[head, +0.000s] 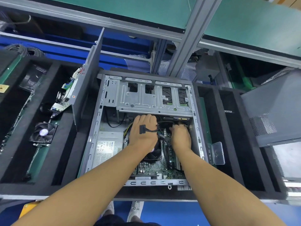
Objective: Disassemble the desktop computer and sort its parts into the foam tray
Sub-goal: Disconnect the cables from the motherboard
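**Both hands deep in the open case, fingertips out of sight**

We cannot see the fingertips of the left hand [143, 132]: they dip beneath the drive cage [154, 98], so we cannot tell whether it grips anything. The right hand [180, 136] curls its fingers over something small below the cage's right end, too hidden to name, and we cannot tell its grip either. A black power connector [142, 129] lies across the back of the left hand.

A side panel [88, 82] stands upright left of centre. A loose fan [43, 132] and a circuit board [68, 95] lie in the foam tray [68, 141] at left, a clear plastic box [217, 153] at right.

The desktop computer [95, 128] lies open in the tray at centre frame, both hands inside it over the motherboard [151, 167], right of the power supply [105, 149].
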